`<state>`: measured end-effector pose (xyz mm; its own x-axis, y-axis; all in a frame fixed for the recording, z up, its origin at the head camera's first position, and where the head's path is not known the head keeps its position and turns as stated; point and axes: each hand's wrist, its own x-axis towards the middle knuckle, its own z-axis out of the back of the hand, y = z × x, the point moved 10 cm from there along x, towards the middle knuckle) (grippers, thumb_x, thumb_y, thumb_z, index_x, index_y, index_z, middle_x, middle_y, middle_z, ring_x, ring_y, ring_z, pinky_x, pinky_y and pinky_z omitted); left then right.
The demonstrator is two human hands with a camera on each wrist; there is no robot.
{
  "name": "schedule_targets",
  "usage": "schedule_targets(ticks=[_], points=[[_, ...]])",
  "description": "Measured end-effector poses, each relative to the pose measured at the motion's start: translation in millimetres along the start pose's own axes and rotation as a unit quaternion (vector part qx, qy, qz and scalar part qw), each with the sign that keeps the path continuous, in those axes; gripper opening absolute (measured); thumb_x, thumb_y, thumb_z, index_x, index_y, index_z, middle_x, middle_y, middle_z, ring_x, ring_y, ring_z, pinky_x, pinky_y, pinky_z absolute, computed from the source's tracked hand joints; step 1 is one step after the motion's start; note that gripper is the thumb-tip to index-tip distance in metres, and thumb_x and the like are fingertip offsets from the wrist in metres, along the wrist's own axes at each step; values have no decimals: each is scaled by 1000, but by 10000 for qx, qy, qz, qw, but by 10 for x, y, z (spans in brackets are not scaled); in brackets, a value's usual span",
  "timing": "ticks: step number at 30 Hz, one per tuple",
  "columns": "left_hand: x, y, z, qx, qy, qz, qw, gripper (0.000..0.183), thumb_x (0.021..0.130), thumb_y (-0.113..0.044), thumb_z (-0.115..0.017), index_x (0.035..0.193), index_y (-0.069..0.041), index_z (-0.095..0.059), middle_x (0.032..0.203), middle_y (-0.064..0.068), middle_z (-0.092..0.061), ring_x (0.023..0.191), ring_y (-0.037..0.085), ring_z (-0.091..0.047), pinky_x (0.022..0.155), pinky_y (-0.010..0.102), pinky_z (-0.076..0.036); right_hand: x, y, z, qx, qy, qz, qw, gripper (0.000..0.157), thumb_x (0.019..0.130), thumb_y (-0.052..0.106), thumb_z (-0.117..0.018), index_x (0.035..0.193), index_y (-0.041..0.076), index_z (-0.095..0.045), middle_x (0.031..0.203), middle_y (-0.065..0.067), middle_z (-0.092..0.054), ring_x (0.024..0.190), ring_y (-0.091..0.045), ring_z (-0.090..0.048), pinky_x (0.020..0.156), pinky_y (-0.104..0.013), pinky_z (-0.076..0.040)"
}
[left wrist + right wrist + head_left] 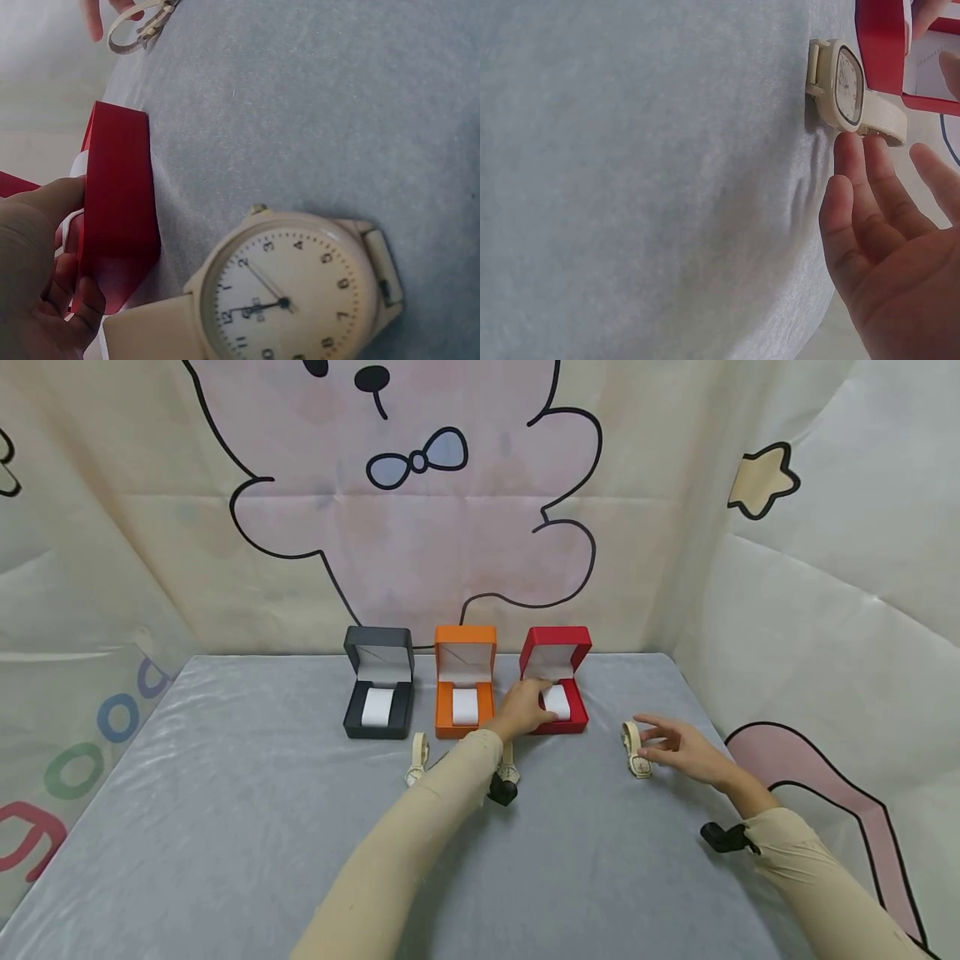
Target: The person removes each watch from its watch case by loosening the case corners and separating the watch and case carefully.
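Note:
My left hand (522, 707) reaches into the open red watch box (575, 714), with thumb and forefinger on either side of its white cushion (557, 702). In the left wrist view, the thumb goes in behind the box's front wall while other fingers curl by its side. My right hand (688, 752) is beside a cream wristwatch (638, 756), its fingers spread and extended. In the right wrist view, the fingertips (847, 142) come right up to that watch's case and strap. A second cream watch (289, 292) lies under my left wrist, partly covered in the head view.
An orange watch box (465, 732) and a dark grey one (377, 732) stand left of the red box, lids up, white cushions inside. Another cream watch (417, 760) lies in front of the orange box. Printed cloth walls (840, 635) border the grey-covered table (225, 827).

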<state>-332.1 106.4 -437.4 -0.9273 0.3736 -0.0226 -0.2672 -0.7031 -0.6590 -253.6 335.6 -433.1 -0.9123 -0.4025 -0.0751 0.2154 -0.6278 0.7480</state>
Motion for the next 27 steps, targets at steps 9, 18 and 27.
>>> schedule_targets(ticks=[9,18,27], points=[[0,-20,11,58,83,-46,9999,63,91,-27,-76,148,-12,-53,145,6,-59,123,22,-54,112,37,-46,10,46,9,-55,11,-4,10000,63,98,17,-66,152,-3,-40,128,-30,-61,98,-7,-65,75,-24,-52],[-36,-18,30,94,66,-7,9999,60,92,-27,-75,147,-13,-55,146,6,-58,128,22,-54,115,38,-44,-9,97,50,-147,-30,-58,9999,64,98,19,-67,153,0,-40,127,-26,-63,100,-12,-67,76,-24,-53],[-90,-52,99,-97,101,-15,9999,56,95,-29,-71,147,-14,-55,144,6,-59,123,22,-54,111,39,-47,-21,158,152,-233,-141,28,9996,62,98,17,-67,152,-1,-41,126,-26,-64,98,-3,-64,76,-23,-52]])
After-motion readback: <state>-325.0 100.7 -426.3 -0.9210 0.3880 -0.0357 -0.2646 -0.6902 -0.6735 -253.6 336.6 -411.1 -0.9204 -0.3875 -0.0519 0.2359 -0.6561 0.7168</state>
